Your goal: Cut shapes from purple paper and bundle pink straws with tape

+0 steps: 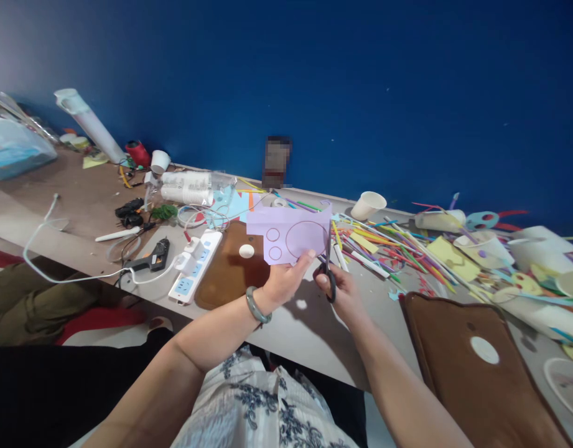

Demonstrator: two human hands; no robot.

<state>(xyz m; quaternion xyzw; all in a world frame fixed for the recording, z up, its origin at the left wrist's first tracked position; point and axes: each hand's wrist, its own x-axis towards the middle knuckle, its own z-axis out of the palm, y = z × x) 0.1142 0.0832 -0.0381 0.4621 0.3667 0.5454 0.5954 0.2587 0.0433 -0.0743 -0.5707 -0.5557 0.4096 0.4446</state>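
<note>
A sheet of light purple paper point(281, 219) is held up over the table by my left hand point(287, 281), thumb on its front face and the other fingers behind it. One large circle and two small ones are drawn on the sheet in a reddish line. My right hand point(341, 291) grips black-handled scissors point(331, 283), fingers wrapped round the loops. The scissor blades point away from me at the sheet's right edge, by the large circle. Whether the blades are apart cannot be made out.
Behind my hands lie many coloured sticks point(402, 246). Left are a power strip point(195, 267), a black glue gun point(156, 255), a brown mat point(221, 283) and bagged paper cups point(186, 188). Another brown mat point(458, 323) and cup crafts point(484, 249) lie right. A blue wall point(342, 93) rises behind.
</note>
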